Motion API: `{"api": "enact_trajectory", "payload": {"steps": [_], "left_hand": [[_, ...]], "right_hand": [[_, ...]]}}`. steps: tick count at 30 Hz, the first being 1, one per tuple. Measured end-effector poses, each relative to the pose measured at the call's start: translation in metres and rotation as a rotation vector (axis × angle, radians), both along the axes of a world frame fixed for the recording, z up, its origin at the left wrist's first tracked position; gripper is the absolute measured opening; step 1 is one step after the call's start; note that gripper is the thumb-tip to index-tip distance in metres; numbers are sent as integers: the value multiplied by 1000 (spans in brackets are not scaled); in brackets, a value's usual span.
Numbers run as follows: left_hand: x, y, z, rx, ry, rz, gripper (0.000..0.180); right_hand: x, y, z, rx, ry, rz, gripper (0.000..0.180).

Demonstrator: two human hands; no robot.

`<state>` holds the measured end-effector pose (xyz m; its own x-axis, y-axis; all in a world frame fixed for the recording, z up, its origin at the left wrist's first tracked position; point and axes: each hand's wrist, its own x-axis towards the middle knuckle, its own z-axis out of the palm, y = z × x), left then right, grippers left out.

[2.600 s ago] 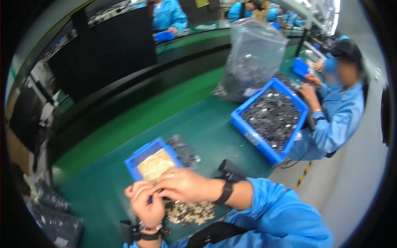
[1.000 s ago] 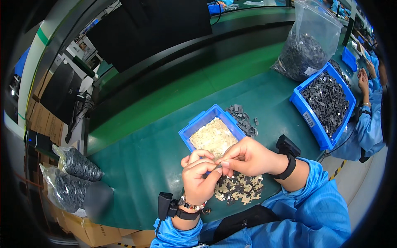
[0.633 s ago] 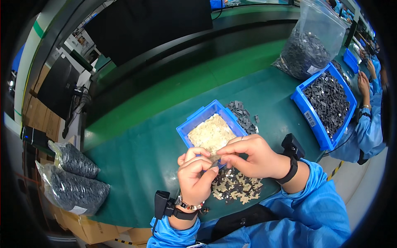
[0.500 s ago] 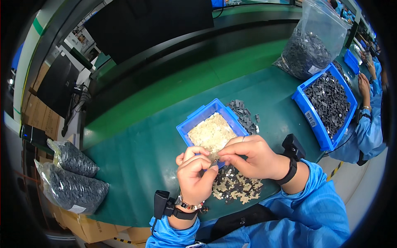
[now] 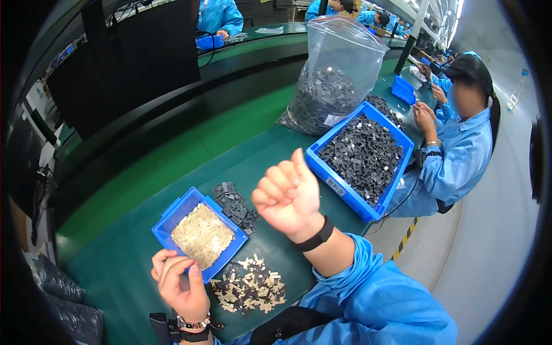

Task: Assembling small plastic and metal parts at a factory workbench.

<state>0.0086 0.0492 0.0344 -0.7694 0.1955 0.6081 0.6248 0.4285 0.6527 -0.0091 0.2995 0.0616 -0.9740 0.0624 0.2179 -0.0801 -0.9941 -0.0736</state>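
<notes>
The person wears a bright blue work coat with long sleeves. The sleeve on the right arm ends in a soft gathered cuff. A black band goes round the wrist just under the right hand (image 5: pixel 287 197). Under the left hand (image 5: pixel 179 284), at 6 o'clock, sits a beaded bracelet and a wide black strap.

A small bin (image 5: pixel 172 215) sits on the table (image 5: pixel 115 270), chips (image 5: pixel 202 236) inside it. Just right of it lies a dark pile (image 5: pixel 234 204); in front, mixed parts (image 5: pixel 248 286). The left hand (image 5: pixel 178 284) hovers at the bin's near corner, the right hand (image 5: pixel 287 195) raised beside the pile. Farther right sits a big bin (image 5: pixel 361 155), a bag (image 5: pixel 336 75) behind it, a co-worker (image 5: pixel 460 149) beyond.
</notes>
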Motion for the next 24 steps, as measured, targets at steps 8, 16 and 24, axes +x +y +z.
{"api": "enact_trajectory", "payload": {"steps": [8, 16, 24], "left_hand": [[-11, 2, -11, -18, -74, 163, 36], [-32, 1, -26, 55, -92, 169, 35], [-35, -4, -27, 142, -105, 79, 32]], "right_hand": [[10, -15, 5, 745, 102, 104, 61], [22, -24, 18, 2135, 686, 434, 24], [31, -46, -3, 2530, 644, 426, 19]]}}
